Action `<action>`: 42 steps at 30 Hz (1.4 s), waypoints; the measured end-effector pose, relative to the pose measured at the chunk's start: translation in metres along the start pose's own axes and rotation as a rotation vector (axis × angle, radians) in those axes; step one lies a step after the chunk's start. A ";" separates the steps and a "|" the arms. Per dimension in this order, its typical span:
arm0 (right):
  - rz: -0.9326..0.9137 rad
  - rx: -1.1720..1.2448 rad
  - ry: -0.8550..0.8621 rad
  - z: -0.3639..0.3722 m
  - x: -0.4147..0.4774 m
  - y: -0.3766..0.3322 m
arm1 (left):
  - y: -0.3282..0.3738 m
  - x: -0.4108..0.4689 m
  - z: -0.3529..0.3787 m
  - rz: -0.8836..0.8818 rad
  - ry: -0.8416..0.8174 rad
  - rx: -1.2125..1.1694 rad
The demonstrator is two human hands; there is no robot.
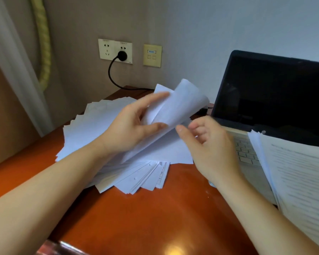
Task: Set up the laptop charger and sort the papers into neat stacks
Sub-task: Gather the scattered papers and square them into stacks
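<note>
Left hand [134, 124]: thumb and fingers pinch a few curled sheets [177, 105], lifted above the loose pile.
Right hand [210, 144]: fingers loosely curled and holding nothing; the thumb points at the lower edge of the curled sheets, and blur hides whether it touches them.
Paper groups: three, namely the curled sheets, the loose pile and the printed stack.
Loose pile [99, 126]: many white sheets fanned out untidily on the orange-brown tabletop [155, 218], left of the laptop. Some lower edges show punched holes.
Printed stack [298, 172]: lies over the right part of the laptop keyboard. Its top page carries lines of text too blurred to read.
Laptop [265, 92]: one, open, with a dark screen, at the right of the tabletop.
Charger plug [122, 55]: one, black, seated in the right-hand outlet. Its cable [112, 76] drops to the tabletop and runs behind the papers.
Socket plate [115, 50]: two outlets, with small print above each that is unreadable.
Data plate [152, 55]: one, yellowish, with two ports and an illegible blue label.
</note>
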State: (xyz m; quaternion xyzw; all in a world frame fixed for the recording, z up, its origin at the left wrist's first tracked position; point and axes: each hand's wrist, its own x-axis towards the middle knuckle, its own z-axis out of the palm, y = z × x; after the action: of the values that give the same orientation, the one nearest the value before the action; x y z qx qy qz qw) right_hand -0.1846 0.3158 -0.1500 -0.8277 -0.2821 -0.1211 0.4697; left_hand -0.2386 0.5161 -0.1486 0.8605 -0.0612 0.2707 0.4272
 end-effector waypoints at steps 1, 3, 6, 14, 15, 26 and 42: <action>0.096 0.054 -0.116 0.002 -0.002 -0.002 | 0.004 0.000 0.003 -0.033 -0.025 -0.118; 0.207 0.295 -0.319 0.008 -0.005 -0.004 | 0.011 -0.002 0.009 -0.105 -0.117 -0.355; 0.166 0.479 -0.331 0.015 -0.005 0.002 | 0.012 -0.003 0.017 -0.167 -0.174 -0.531; 0.209 0.465 -0.045 0.005 0.008 0.021 | -0.003 0.004 0.002 -0.130 0.002 0.178; 0.202 0.497 -0.041 0.000 0.010 0.021 | -0.008 0.005 -0.001 -0.152 0.059 0.251; 0.142 0.650 -0.167 -0.037 0.079 -0.005 | -0.025 0.019 -0.033 -0.452 0.451 -0.129; 0.012 0.713 0.044 -0.023 0.092 -0.013 | -0.009 0.015 -0.032 -0.144 0.481 -0.295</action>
State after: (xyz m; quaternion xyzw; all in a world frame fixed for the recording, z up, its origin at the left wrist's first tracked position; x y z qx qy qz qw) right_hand -0.1164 0.3337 -0.0857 -0.6106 -0.2916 -0.0302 0.7357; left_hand -0.2361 0.5478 -0.1314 0.7024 0.0645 0.4238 0.5682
